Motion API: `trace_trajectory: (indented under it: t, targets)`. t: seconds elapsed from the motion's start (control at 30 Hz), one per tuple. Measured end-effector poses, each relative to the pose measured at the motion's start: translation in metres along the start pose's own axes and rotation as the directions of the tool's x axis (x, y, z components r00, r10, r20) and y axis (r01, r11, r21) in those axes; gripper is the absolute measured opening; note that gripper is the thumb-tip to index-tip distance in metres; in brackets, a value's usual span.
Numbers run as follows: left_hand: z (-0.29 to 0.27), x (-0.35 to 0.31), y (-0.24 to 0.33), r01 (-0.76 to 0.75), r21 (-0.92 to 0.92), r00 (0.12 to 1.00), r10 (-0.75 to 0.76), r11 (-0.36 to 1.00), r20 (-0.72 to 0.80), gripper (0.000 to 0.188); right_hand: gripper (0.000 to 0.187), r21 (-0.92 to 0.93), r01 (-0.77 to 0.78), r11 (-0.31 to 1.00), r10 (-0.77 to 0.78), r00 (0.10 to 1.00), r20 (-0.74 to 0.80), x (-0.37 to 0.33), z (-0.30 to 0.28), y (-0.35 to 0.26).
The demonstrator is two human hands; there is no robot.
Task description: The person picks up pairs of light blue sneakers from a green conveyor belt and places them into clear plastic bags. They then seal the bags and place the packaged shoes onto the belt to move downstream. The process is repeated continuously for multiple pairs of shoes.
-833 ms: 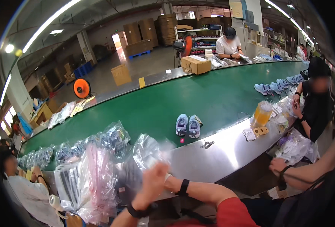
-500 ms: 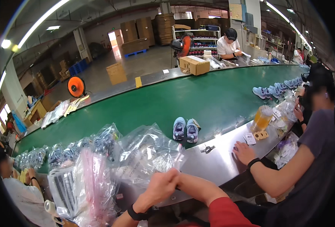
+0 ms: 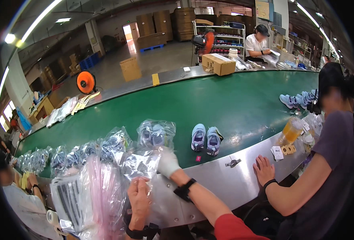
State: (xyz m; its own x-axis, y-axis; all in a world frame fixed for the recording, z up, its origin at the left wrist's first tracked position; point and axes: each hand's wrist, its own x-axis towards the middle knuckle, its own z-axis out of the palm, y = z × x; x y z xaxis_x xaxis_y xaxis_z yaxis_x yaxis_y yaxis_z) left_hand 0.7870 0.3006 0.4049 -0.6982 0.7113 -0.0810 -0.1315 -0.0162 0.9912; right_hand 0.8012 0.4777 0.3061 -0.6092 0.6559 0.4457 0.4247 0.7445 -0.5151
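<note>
My left hand point(image 3: 139, 198) is closed in a pinch on the near edge of a clear plastic bag point(image 3: 141, 162). My right hand point(image 3: 169, 162) reaches to the bag's right side; it looks whitish and blurred, and its fingers cannot be made out. Just beyond the bag, a pair of light blue sneakers wrapped in clear plastic point(image 3: 157, 134) rests on the green belt. To its right stands an unwrapped pair of light blue and purple sneakers point(image 3: 206, 140), side by side, with a small pink tag point(image 3: 198, 158) near them.
Stacked clear and pink-edged bags point(image 3: 101, 196) lie left of my hands, with several bagged shoes point(image 3: 77, 154) behind. A metal fitting point(image 3: 233, 161) sits on the steel ledge point(image 3: 209, 188). A co-worker's hand point(image 3: 264, 170) rests there, near paper tags point(image 3: 277, 153).
My hands have separated; the right moved forward and the left lies nearer. The large spread bag is now bunched between them, and a plastic-wrapped pair shows beyond. The view has shifted slightly.
</note>
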Motion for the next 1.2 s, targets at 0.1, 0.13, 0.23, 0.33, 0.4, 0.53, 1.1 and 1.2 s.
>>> trace_trajectory:
  t: [0.1, 0.13, 0.23, 0.33, 0.4, 0.53, 1.1, 1.2]
  targets:
    - [-0.008, 0.002, 0.003, 0.076, -0.203, 0.996, -0.085, 0.976, -0.040, 0.018, 0.030, 0.537, -0.404, 0.741, 0.263, 0.910, 0.320, -0.029, -0.090, -0.009]
    - [-0.010, 0.004, 0.003, 0.146, -0.226, 0.987, -0.158, 0.963, -0.035, 0.018, 0.031, 0.647, -0.404, 0.646, 0.176, 0.904, 0.389, -0.040, -0.100, -0.016]
    - [0.012, -0.008, 0.005, 0.179, -0.237, 0.983, -0.167, 0.955, 0.070, 0.015, 0.029, 0.740, -0.300, 0.602, -0.219, 0.830, 0.514, -0.067, -0.136, -0.046]
    - [0.011, -0.014, 0.011, 0.147, -0.281, 0.988, -0.157, 0.948, -0.011, 0.014, 0.022, 0.715, -0.347, 0.607, -0.024, 0.891, 0.453, -0.086, -0.147, -0.049]
    - [0.000, -0.017, 0.029, 0.163, -0.371, 0.966, -0.224, 0.914, -0.128, 0.015, 0.019, 0.795, -0.384, 0.470, 0.179, 0.923, 0.340, -0.090, -0.168, -0.032]
    - [-0.021, -0.014, 0.032, -0.119, -0.209, 0.992, 0.109, 0.971, -0.060, 0.015, 0.015, 0.078, -0.117, 0.990, 0.126, 0.984, -0.124, -0.092, -0.199, -0.032]
    - [0.013, -0.126, 0.002, -0.255, 0.476, 0.804, -0.090, 0.841, 0.588, 0.018, 0.054, 0.789, -0.419, 0.450, 0.165, 0.907, 0.387, -0.041, -0.109, -0.023]
    - [0.006, -0.108, 0.004, -0.329, 0.652, 0.803, -0.160, 0.683, 0.574, 0.025, 0.060, 0.819, -0.261, 0.511, 0.029, 0.958, 0.287, -0.043, -0.093, -0.044]
